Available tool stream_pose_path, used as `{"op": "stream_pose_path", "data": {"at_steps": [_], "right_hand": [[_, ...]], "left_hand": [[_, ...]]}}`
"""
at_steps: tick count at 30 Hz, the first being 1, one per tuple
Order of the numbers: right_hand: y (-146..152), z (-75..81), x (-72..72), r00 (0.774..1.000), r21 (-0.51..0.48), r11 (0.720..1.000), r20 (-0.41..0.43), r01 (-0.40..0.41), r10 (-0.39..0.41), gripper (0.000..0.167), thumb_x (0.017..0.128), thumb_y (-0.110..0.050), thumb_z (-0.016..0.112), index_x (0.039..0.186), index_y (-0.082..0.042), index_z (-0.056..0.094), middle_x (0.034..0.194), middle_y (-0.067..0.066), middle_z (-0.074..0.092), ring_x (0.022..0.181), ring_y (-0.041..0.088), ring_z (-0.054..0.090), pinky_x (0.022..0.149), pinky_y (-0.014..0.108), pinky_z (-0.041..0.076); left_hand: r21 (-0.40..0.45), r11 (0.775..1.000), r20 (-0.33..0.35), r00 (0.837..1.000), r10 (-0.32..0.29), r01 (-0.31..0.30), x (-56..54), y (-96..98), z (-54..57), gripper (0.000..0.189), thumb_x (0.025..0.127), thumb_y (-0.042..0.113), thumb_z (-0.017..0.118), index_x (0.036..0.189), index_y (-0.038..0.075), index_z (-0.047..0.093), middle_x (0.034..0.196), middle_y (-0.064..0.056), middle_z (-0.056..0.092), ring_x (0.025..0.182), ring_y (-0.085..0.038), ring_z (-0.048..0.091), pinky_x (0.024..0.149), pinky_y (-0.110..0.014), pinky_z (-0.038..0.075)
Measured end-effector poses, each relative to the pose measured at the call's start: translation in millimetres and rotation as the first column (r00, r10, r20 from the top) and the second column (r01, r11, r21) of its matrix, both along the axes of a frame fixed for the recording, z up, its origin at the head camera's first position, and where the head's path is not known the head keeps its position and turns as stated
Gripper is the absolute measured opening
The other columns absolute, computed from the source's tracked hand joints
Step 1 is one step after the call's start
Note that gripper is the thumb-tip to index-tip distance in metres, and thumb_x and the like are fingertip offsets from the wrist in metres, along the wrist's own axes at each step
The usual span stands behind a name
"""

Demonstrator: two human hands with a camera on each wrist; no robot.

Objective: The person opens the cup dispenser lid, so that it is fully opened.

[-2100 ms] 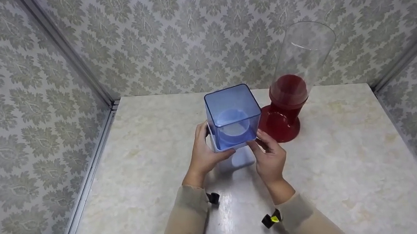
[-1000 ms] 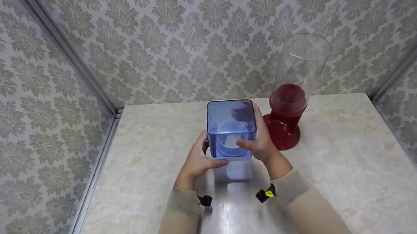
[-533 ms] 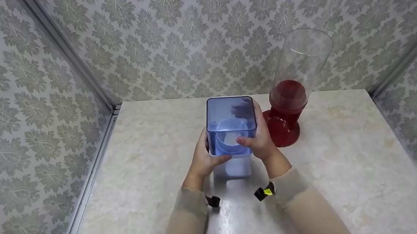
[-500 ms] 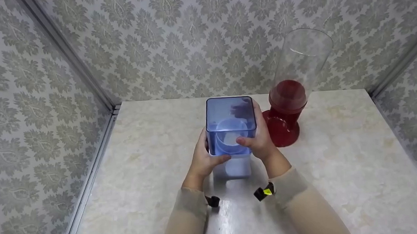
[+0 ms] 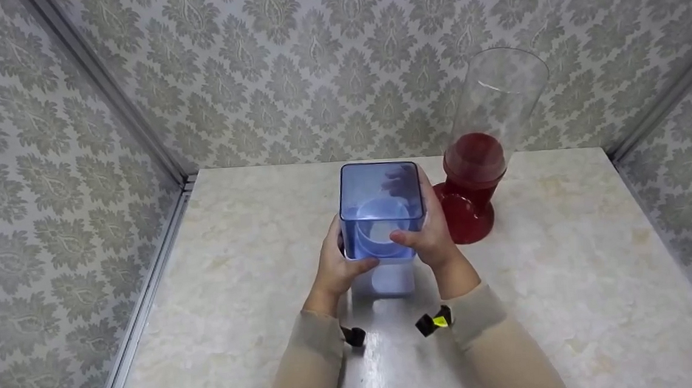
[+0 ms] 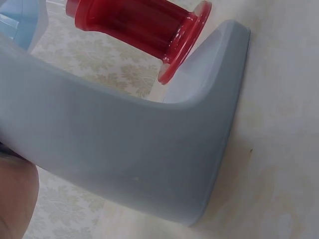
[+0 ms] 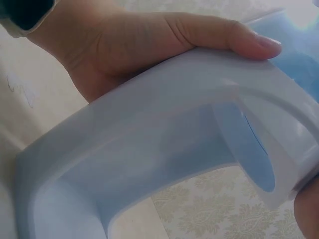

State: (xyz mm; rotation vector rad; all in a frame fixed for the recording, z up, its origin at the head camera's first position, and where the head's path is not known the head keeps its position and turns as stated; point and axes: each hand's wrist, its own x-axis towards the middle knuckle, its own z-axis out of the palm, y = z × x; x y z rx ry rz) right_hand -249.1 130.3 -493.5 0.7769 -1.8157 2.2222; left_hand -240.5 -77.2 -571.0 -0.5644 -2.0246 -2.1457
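A dispenser with a square see-through blue hopper on a pale C-shaped stand stands mid-table. The stand's foot shows below the hands in the head view. My left hand grips the left side where hopper and stand meet, its thumb along the front edge. My right hand holds the hopper's right side, the thumb across its front and the fingers behind, seen through the blue wall. In the right wrist view, my thumb lies along the stand's top, close to the hopper.
Just behind and right of the dispenser stands a second one, with a red base and a clear, open-topped cylinder. Patterned walls enclose the pale table at the back and both sides.
My right hand has moved from the hopper's lower right corner to wrap its right side. The hopper, turned askew earlier, now sits square. In the last half second almost nothing moves.
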Motion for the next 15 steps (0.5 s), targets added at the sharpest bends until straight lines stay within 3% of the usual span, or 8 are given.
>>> {"op": "stream_pose_path", "data": {"at_steps": [5, 15], "right_hand": [[-1.3, -1.2, -1.1, 0.999, -0.027, 0.999, 0.026, -0.026, 0.027, 0.133, 0.073, -0.056, 0.102, 0.174, -0.009, 0.03, 0.158, -0.002, 0.063, 0.143, 0.022, 0.06, 0.122, 0.037, 0.056], [-2.1, 4.6, 0.5, 0.998, -0.001, 0.998, -0.021, 0.055, -0.055, 0.127, 0.074, -0.065, 0.098, 0.168, -0.005, 0.037, 0.15, -0.003, 0.07, 0.138, 0.02, 0.066, 0.12, 0.035, 0.057]], "left_hand": [[-0.001, 1.0, 0.005, 1.0, 0.007, -0.007, 2.4, -1.5, 1.9, 0.145, 0.061, 0.085, 0.098, 0.17, 0.007, 0.043, 0.147, -0.014, 0.069, 0.127, -0.022, 0.068, 0.112, -0.031, 0.058], [-0.021, 1.0, 0.037, 0.999, -0.005, 0.005, 4.0, -0.9, 4.1, 0.146, 0.061, 0.083, 0.099, 0.172, 0.009, 0.042, 0.152, -0.016, 0.067, 0.134, -0.023, 0.065, 0.119, -0.031, 0.053]]}}
